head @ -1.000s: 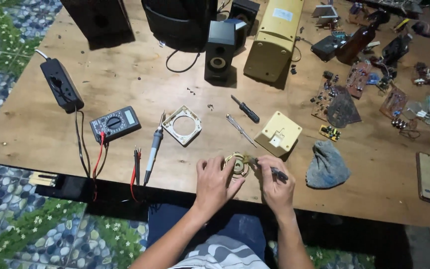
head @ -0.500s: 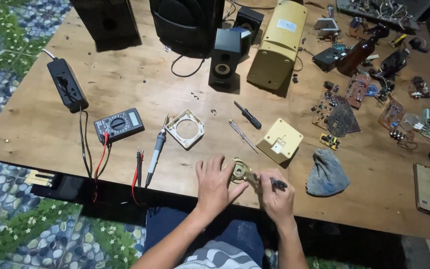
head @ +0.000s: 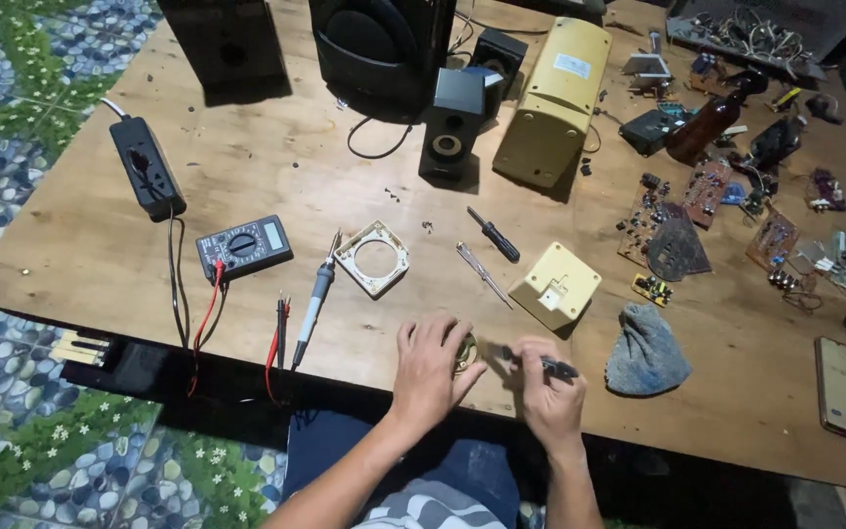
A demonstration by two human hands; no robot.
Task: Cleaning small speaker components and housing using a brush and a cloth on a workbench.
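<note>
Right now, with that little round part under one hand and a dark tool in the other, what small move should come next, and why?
Probably bring the tool tip across to the round part. The right hand holds the tool just beside it, while the left hand covers and steadies the part on the table.

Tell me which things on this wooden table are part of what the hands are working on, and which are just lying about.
In use:
left hand on a small round brass-coloured part
right hand holding a thin black tool

Lying about:
grey soldering iron
black multimeter
square cream plastic frame
black-handled screwdriver
small cream plastic box
grey cloth
</note>
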